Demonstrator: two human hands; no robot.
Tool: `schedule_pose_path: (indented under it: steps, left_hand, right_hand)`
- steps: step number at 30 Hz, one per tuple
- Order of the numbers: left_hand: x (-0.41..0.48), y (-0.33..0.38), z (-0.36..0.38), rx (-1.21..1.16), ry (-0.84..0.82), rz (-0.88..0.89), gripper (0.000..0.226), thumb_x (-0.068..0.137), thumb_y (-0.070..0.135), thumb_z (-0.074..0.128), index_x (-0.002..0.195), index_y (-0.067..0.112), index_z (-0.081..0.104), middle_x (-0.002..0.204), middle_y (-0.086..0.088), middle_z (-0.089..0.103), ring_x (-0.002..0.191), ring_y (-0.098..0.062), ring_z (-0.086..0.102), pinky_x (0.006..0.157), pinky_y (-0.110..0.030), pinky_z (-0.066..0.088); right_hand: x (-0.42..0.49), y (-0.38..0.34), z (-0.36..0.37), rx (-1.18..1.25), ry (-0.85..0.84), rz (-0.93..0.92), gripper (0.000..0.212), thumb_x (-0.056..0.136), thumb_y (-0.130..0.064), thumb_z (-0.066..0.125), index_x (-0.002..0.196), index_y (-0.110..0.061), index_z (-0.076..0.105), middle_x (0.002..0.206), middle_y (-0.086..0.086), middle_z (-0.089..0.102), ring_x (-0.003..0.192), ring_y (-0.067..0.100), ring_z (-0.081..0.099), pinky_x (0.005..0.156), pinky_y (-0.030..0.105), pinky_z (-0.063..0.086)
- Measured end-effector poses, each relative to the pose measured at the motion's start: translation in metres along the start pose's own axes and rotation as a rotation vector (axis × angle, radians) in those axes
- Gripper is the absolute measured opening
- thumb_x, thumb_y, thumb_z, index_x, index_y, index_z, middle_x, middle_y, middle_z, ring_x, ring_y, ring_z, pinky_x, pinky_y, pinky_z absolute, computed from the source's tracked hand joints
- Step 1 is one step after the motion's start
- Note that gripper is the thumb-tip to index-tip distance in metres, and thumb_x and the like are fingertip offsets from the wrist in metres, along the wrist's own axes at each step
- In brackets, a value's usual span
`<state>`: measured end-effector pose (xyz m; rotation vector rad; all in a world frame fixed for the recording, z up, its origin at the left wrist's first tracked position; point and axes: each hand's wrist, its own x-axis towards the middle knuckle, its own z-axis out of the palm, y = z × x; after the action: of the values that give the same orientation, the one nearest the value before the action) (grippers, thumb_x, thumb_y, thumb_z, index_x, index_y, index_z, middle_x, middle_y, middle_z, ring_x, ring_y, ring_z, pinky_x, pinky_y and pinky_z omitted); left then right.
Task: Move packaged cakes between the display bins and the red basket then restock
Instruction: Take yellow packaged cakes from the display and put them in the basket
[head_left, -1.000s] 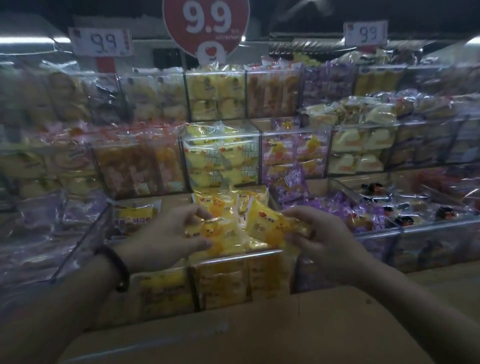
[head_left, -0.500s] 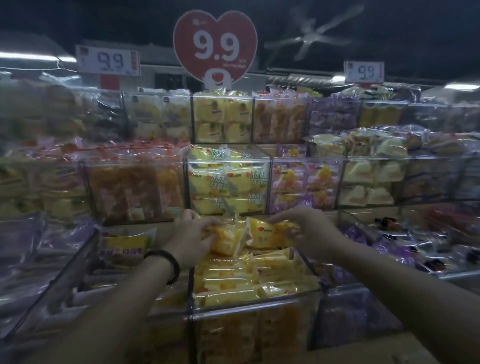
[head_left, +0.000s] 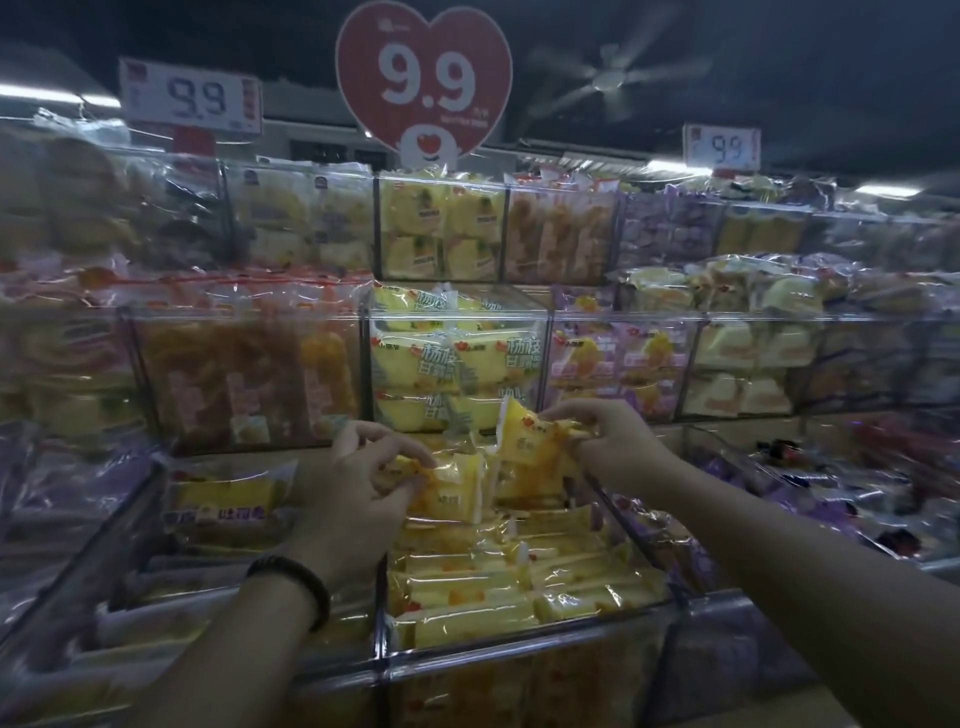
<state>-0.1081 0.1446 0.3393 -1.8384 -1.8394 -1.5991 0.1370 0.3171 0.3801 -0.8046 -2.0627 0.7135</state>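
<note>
your left hand (head_left: 358, 488) pinches a yellow plastic-wrapped cake (head_left: 457, 493); at its 2 o'clock your right hand (head_left: 615, 449) pinches a second yellow cake (head_left: 524, 441) above the clear acrylic bin (head_left: 519, 647)

This is a shop, likely a supermarket snack aisle. Tiered clear display bins (head_left: 519, 642) are packed with packaged cakes (head_left: 457, 364) in yellow, orange and purple wrappers. A red heart-shaped sign (head_left: 423, 78) reads 9.9, and white price cards (head_left: 191, 98) show the same figure.
</note>
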Motion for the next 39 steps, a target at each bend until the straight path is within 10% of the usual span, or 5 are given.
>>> schedule_pose_path:
  steps: [5,12,27,33,39]
  left_hand:
    - [0.002,0.006,0.01,0.096,-0.088,-0.005,0.015,0.092,0.037,0.076,0.099,0.05,0.075,0.107,0.014,0.054,0.082,-0.003,0.059,0.059,-0.009,0.045]
    - [0.008,-0.01,0.014,0.262,-0.09,-0.037,0.017,0.088,0.064,0.066,0.105,0.062,0.069,0.103,0.023,0.052,0.107,-0.011,0.047,0.096,-0.046,0.042]
    - [0.008,-0.009,0.008,0.144,-0.222,-0.145,0.057,0.065,0.051,0.086,0.113,0.069,0.061,0.116,0.026,0.041,0.123,-0.016,0.045,0.108,-0.059,0.042]
    - [0.007,0.0,-0.004,-0.06,-0.241,-0.171,0.058,0.076,0.026,0.092,0.122,0.05,0.067,0.13,0.011,0.051,0.107,-0.004,0.054,0.073,-0.014,0.047]
    - [-0.004,0.045,-0.024,-0.021,0.025,-0.079,0.034,0.088,0.027,0.082,0.113,0.045,0.068,0.113,0.007,0.064,0.095,-0.022,0.064,0.078,-0.04,0.062]
  right_hand:
    - [-0.003,-0.011,0.012,-0.179,-0.159,-0.071,0.041,0.101,-0.002,0.064,0.115,-0.038,0.076,0.143,-0.001,0.058,0.125,0.021,0.061,0.093,0.036,0.062]
    - [-0.001,-0.016,0.029,-0.785,-0.136,-0.09,0.044,0.096,-0.014,0.07,0.124,-0.048,0.07,0.137,0.0,0.053,0.141,0.027,0.036,0.118,0.059,0.029]
    - [-0.024,-0.017,0.05,-0.657,-0.105,-0.132,0.061,0.091,-0.029,0.076,0.146,-0.037,0.05,0.135,-0.002,0.041,0.117,0.026,0.059,0.096,0.044,0.058]
    - [-0.076,-0.032,0.026,-0.444,0.058,-0.127,0.038,0.094,-0.035,0.071,0.131,-0.03,0.06,0.13,-0.006,0.044,0.094,0.011,0.06,0.082,0.029,0.055]
    - [-0.149,-0.038,0.014,-0.329,0.04,-0.166,0.019,0.09,-0.038,0.075,0.107,-0.039,0.067,0.109,-0.02,0.05,0.094,0.002,0.055,0.077,0.026,0.051]
